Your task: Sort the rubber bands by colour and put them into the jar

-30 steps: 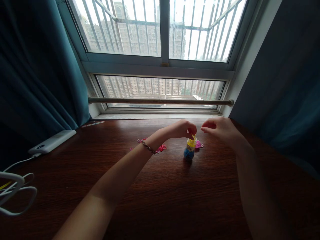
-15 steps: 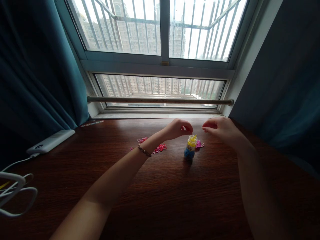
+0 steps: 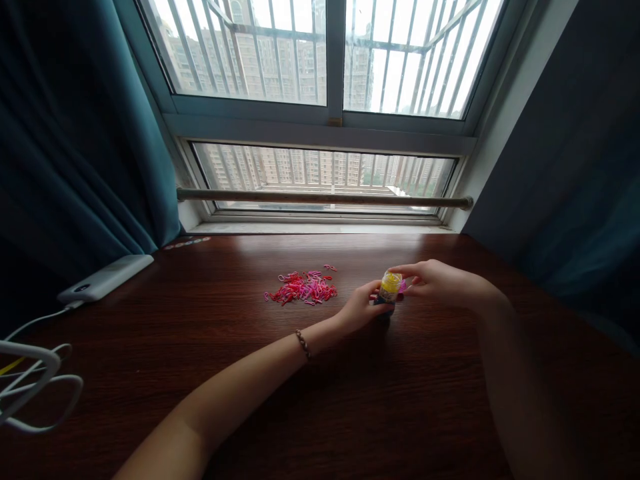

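Note:
A small clear jar (image 3: 389, 289) stands on the table, yellow pieces in its upper part and dark blue ones below. My left hand (image 3: 361, 308) is wrapped round its lower part from the left. From the right, my right hand (image 3: 434, 283) reaches to the jar's mouth, with a fingertip touching the top and the thumb apart below. Nothing shows held in those fingers. A bright pink piece (image 3: 403, 286) lies behind the jar, partly hidden by the right hand. Left of the jar is a pile of small pink and red loops (image 3: 303, 288).
A white power bank (image 3: 106, 277) with a cable lies at the table's left edge, near the blue curtain (image 3: 100, 147). Coiled white cables (image 3: 43, 380) are closer on the left. A metal rail (image 3: 320, 197) crosses the window behind the table.
My left hand has come down from above the jar and closed round it. My right hand has moved left and down to the jar's mouth. The loop pile is now uncovered.

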`<action>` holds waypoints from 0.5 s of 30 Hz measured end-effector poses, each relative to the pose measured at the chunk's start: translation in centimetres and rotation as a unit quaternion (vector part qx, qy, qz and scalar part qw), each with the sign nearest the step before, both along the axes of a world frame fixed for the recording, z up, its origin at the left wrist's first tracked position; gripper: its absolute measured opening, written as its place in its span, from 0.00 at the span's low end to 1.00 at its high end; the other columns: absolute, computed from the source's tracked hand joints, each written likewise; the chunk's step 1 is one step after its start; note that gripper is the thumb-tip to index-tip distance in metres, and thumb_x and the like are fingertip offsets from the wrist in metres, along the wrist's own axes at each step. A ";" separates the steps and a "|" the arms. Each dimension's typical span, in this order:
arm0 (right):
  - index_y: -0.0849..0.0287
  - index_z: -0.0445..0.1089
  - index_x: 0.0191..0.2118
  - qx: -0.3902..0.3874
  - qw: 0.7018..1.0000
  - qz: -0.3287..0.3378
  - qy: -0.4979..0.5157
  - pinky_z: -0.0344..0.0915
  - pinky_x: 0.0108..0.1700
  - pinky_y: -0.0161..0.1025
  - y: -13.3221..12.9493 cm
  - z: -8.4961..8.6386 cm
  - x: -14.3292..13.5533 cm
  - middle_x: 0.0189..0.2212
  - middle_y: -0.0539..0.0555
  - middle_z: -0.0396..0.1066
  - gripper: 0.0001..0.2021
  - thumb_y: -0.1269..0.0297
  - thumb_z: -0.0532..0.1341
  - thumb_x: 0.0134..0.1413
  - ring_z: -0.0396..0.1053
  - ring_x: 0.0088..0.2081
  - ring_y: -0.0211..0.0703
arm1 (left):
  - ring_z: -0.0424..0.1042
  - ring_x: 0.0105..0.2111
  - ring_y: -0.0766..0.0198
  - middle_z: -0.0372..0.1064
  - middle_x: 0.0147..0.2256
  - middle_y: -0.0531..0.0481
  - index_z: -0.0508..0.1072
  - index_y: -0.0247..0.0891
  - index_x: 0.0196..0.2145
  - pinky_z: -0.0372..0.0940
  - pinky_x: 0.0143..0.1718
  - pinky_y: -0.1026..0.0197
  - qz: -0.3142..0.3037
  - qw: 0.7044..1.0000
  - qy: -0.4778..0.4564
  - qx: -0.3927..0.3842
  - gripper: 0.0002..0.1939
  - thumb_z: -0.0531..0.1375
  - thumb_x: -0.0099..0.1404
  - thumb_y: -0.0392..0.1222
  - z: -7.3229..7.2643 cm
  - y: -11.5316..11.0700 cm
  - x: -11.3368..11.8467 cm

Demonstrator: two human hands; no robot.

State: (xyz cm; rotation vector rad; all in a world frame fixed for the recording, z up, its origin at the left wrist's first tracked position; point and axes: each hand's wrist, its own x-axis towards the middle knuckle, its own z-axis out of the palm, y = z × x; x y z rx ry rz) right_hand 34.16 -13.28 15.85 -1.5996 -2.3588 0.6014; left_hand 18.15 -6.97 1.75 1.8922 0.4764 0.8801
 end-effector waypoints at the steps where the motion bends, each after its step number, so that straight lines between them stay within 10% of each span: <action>1: 0.56 0.69 0.47 -0.003 1.000 -0.005 0.002 0.63 0.31 0.30 -0.2 0.1 0.0 0.32 0.51 0.74 0.18 0.68 0.58 0.46 0.70 0.32 0.40 | 0.67 0.43 0.59 0.68 0.44 0.42 0.65 0.35 0.48 0.61 0.45 0.58 0.002 1.000 -0.001 -0.002 0.23 0.62 0.55 0.42 -0.1 0.0 0.0; 15: 0.61 0.66 0.49 -0.230 0.965 -0.059 -0.115 0.67 0.23 0.37 2.7 -1.0 -0.8 0.22 0.54 0.72 0.24 0.67 0.63 0.40 0.70 0.21 0.43 | 0.66 0.44 0.58 0.67 0.45 0.44 0.65 0.37 0.48 0.61 0.46 0.57 0.028 0.999 -0.034 -0.006 0.25 0.63 0.53 0.43 -1.5 0.1 0.3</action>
